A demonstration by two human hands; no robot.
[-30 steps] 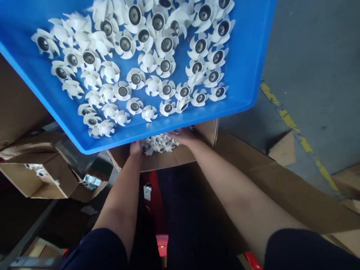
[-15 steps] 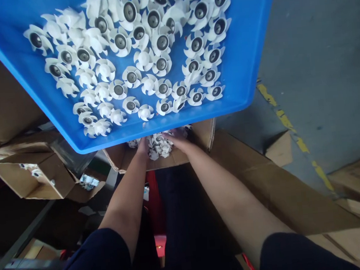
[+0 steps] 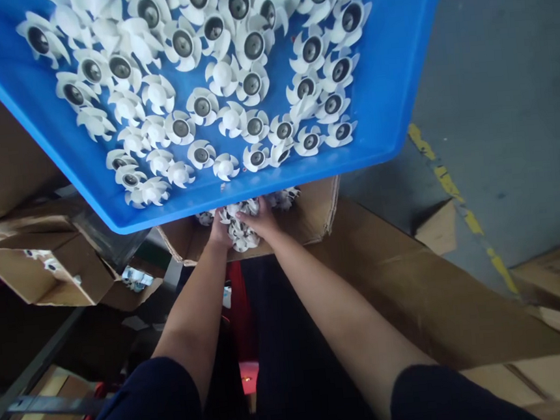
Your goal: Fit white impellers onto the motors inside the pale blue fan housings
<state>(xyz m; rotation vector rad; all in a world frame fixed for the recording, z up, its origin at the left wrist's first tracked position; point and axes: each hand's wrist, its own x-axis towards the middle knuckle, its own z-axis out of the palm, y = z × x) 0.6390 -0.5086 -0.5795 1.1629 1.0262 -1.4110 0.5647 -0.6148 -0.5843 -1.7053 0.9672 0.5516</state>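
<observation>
Both hands are down in an open cardboard box [image 3: 327, 215], below the near edge of the blue tray. My left hand [image 3: 219, 229] cups the left side of a cluster of small white fan impellers [image 3: 243, 235]. From the other side, my right hand [image 3: 262, 221] curls round the same cluster, thumb toward the middle. The cluster is squeezed between the two palms, and some fingertips are hidden among the blades. More impellers lie in the box behind the hands, partly covered by the tray.
The blue tray [image 3: 377, 143] holds many white impellers, several showing dark hubs. A smaller open carton [image 3: 65, 281] with a few white pieces stands at left. A long cardboard flap [image 3: 439, 300] reaches right, over a floor with a yellow line [image 3: 447, 182].
My right hand has moved left and inward, closing on the impellers against my left hand. The view has shifted slightly, so the tray sits higher in it.
</observation>
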